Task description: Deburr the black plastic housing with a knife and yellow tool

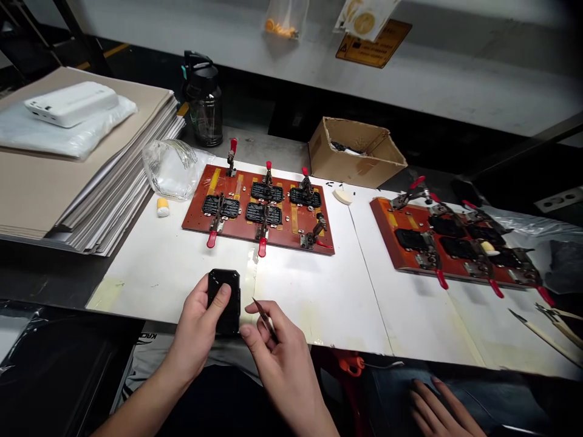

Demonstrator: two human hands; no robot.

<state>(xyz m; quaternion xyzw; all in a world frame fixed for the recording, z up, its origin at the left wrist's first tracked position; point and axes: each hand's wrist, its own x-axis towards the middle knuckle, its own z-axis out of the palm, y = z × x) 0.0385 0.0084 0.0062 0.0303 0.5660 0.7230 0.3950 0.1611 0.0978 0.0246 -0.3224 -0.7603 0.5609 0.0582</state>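
My left hand (195, 321) holds a black rectangular plastic part (224, 301) upright above the near edge of the white table, with the thumb across its face. My right hand (282, 358) pinches a pair of slim pointed tweezers (265, 318), their tip a short way to the right of the black part and not touching it. Beyond both hands lies a red-brown fixture board (291, 240) on the table (182, 267), carrying several black parts held by red-handled toggle clamps (262, 233).
A second clamped fixture board (387, 227) lies to the right. A cardboard box (359, 155) and a dark bottle (204, 103) stand behind the table. On the left is a tall stack of sheets (113, 182). Another person's hand (437, 409) rests at lower right.
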